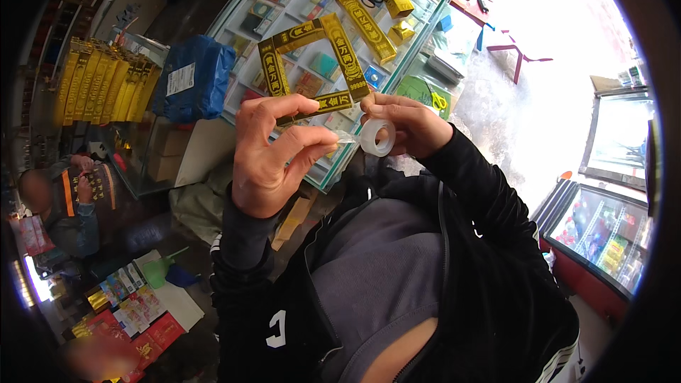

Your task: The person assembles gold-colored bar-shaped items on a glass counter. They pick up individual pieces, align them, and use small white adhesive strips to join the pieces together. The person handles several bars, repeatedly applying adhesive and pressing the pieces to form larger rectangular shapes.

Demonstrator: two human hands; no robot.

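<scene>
My left hand [273, 149] pinches the loose end of clear tape [345, 137] between its fingertips, while another finger lies by the lower side of a gold frame. That four-sided frame [340, 50] is built of long gold-and-black paper boxes and is held up above a glass counter. My right hand [411, 124] is closed around a roll of clear tape [377, 137], its thumb and finger at the frame's lower right corner. A short stretch of tape runs from the roll to my left fingertips. The right hand's lower fingers are partly hidden behind the roll.
The glass counter [245, 10] displays small packs. On it lie a long gold box [365, 26], black scissors [372, 0] and a blue wrapped package [195, 78]. Gold boxes [106, 85] stand in rows at left. Yellow scissors [439, 102] lie at right. A person [64, 198] is at far left.
</scene>
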